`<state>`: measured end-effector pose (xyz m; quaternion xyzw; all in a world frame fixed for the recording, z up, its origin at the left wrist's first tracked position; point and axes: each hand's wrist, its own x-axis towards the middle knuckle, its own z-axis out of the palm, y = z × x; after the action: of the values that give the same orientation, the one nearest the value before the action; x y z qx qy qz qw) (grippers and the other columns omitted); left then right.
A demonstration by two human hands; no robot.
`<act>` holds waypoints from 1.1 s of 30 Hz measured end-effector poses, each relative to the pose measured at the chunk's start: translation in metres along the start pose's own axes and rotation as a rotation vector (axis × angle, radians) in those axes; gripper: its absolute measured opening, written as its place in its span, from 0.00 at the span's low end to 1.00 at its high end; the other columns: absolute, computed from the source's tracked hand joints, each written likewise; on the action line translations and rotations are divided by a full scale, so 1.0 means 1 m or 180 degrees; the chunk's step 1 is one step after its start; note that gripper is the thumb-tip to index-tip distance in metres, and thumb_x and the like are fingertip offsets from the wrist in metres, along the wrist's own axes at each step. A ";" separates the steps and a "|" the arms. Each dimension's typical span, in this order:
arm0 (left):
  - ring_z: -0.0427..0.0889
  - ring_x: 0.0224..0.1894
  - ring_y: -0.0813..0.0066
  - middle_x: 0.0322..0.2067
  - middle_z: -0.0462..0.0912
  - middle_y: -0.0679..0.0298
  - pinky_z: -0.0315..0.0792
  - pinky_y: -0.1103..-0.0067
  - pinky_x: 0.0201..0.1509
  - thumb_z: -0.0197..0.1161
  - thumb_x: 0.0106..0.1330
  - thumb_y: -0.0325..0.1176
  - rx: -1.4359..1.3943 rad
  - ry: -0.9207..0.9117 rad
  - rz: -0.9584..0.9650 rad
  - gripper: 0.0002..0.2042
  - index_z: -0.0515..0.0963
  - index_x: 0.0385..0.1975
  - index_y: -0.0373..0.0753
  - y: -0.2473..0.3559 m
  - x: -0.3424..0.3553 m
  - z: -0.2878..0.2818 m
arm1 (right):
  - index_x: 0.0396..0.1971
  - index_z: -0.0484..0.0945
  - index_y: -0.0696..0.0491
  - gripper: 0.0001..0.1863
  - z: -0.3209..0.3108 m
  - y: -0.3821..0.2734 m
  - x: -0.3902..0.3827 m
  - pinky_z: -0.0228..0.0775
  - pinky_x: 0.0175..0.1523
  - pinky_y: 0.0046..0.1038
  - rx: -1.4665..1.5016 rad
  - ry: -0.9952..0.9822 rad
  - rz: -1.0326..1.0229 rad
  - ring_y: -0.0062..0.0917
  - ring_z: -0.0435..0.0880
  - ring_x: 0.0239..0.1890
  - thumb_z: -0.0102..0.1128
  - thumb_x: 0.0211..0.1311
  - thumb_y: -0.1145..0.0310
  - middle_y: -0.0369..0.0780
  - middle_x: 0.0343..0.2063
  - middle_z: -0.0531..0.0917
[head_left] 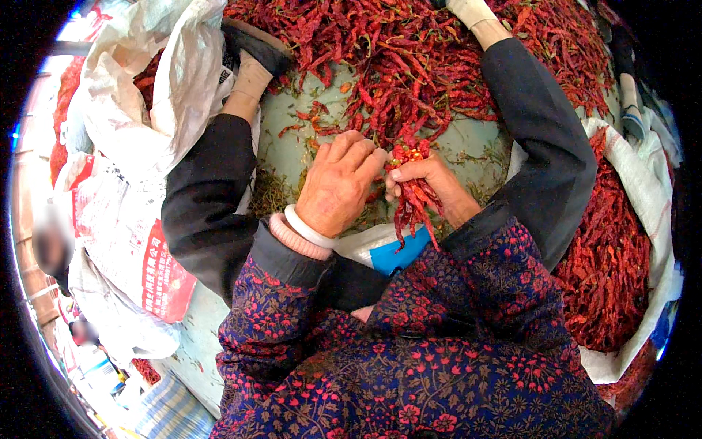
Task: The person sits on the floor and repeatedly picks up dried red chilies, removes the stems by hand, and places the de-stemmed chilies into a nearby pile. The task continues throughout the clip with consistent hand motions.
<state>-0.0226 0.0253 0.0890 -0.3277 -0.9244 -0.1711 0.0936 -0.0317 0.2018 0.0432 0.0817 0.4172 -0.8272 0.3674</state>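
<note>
Between two dark-trousered legs [545,124]: one bunch of dried red chillies [417,205], grasped in the fingers of the right hand [440,184]. Beside it, left hand [338,183], fingers curled, grip cannot be told; white bangle [310,228] at wrist. Beyond: loose chilli heap [409,55]. Far right: open white sack [660,194], chilli-filled.

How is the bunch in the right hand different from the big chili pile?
The bunch is small; the pile is much bigger. The right hand holds the bunch; the pile lies spread out. The bunch's chilies mostly point one way; the pile's point every way. Both are red chilies.
</note>
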 end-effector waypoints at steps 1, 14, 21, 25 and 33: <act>0.70 0.43 0.61 0.35 0.73 0.61 0.68 0.72 0.47 0.56 0.45 0.25 0.0100 -0.0004 0.0044 0.17 0.73 0.39 0.41 0.000 -0.001 -0.001 | 0.29 0.72 0.60 0.11 0.001 -0.001 -0.001 0.73 0.28 0.25 0.0029 -0.0083 0.0035 0.24 0.77 0.19 0.58 0.42 0.75 0.42 0.19 0.78; 0.70 0.34 0.67 0.28 0.70 0.64 0.67 0.75 0.34 0.56 0.42 0.27 0.0115 -0.0211 0.0240 0.10 0.74 0.28 0.41 -0.001 -0.019 -0.007 | 0.28 0.73 0.58 0.10 0.009 0.000 -0.003 0.69 0.24 0.22 -0.0392 -0.0002 0.0518 0.23 0.76 0.17 0.59 0.41 0.75 0.41 0.18 0.78; 0.72 0.24 0.59 0.22 0.72 0.59 0.67 0.68 0.27 0.56 0.47 0.26 -0.0315 -0.0275 -0.0649 0.06 0.72 0.27 0.38 0.015 -0.036 0.005 | 0.25 0.73 0.58 0.08 0.012 0.008 -0.003 0.68 0.23 0.22 -0.0291 0.0070 0.0457 0.22 0.75 0.16 0.58 0.42 0.74 0.39 0.17 0.77; 0.73 0.25 0.55 0.21 0.72 0.55 0.67 0.66 0.27 0.54 0.50 0.25 -0.0648 -0.0095 -0.1110 0.05 0.72 0.27 0.37 0.020 -0.041 0.025 | 0.22 0.74 0.57 0.05 0.010 0.020 -0.001 0.67 0.22 0.21 -0.0540 0.0312 0.0292 0.21 0.74 0.15 0.58 0.42 0.74 0.38 0.16 0.77; 0.75 0.17 0.52 0.12 0.74 0.54 0.71 0.64 0.21 0.54 0.52 0.30 0.0882 -0.0118 -0.2421 0.05 0.71 0.17 0.40 -0.034 -0.070 0.059 | 0.17 0.74 0.57 0.04 0.044 0.032 -0.028 0.67 0.22 0.23 -0.1020 -0.0403 0.0250 0.22 0.74 0.14 0.60 0.40 0.75 0.37 0.13 0.76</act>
<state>0.0059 -0.0170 0.0060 0.0503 -0.9956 -0.0613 0.0503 0.0176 0.1718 0.0632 -0.0139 0.5163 -0.7386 0.4332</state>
